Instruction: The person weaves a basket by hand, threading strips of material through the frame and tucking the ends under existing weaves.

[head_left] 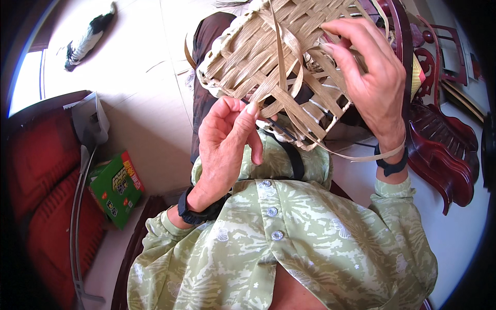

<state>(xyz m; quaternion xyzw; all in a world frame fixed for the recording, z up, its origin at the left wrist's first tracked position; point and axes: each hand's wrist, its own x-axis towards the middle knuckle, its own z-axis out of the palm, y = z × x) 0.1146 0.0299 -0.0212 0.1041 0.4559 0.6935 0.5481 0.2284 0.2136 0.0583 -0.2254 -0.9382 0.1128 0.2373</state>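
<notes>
A woven basket [243,57] of flat tan strips rests over my lap, with a pale braided rim and an unfilled lattice at its near right part. Several loose strips stick up from its weave. My left hand [230,126] pinches a tan strip [269,108] at the near edge between thumb and forefinger. Above the right part, my right hand [369,64] has its thumb and forefinger apart, the thumb tip close to the loose strips. One long thin strip [356,157] curves from the near edge toward my right wrist. A thin dark rod [283,129] shows below the lattice, partly hidden.
Carved dark red wooden furniture [444,150] stands close on my right. To the left are a red seat [46,144], a grey metal stand [82,217] and a green box [118,188]. A black-and-white thing [89,41] lies on the tiled floor [139,98].
</notes>
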